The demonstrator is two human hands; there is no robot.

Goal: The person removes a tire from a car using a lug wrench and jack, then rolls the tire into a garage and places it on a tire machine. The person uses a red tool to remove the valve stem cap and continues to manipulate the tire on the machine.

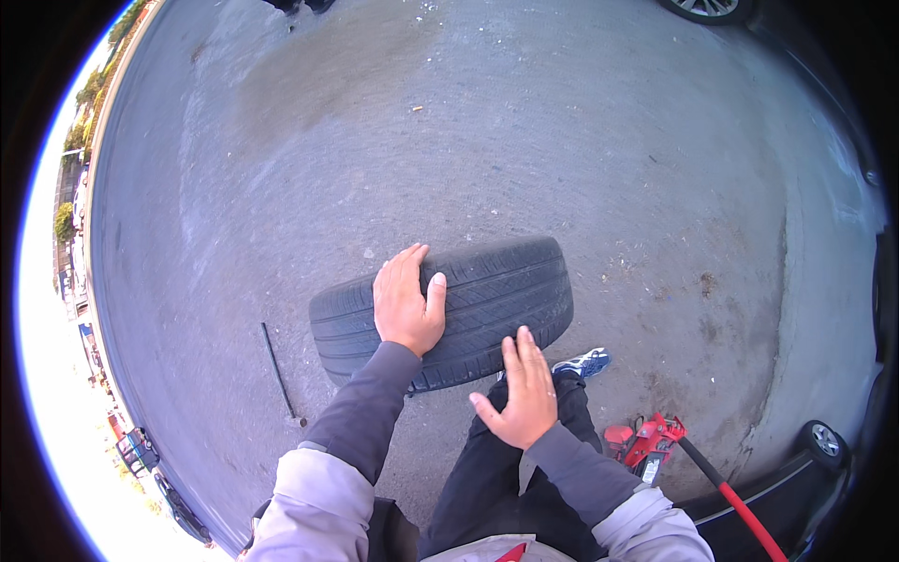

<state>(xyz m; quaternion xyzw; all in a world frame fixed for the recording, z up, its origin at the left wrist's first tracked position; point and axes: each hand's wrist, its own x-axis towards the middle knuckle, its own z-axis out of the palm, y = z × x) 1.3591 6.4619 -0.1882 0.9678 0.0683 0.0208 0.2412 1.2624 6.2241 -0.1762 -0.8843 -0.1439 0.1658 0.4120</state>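
A black car tire (501,286) stands upright on its tread just in front of my legs, its grooved face turned up toward me. My left hand (407,302) lies flat on top of the tread, left of the middle, with its thumb held apart. Over the near edge of the tire, to the right, is my right hand (521,391). Its fingers are stretched out and its thumb points away from them; whether the fingertips touch the rubber I cannot tell. Neither hand grips anything.
A red floor jack (653,440) with a long handle stands at my right, near a dark car (749,496). On the asphalt to the left lies a lug wrench (277,370). My blue shoe (584,362) is beside the tire. Another car's wheel (707,7) shows at the far right.
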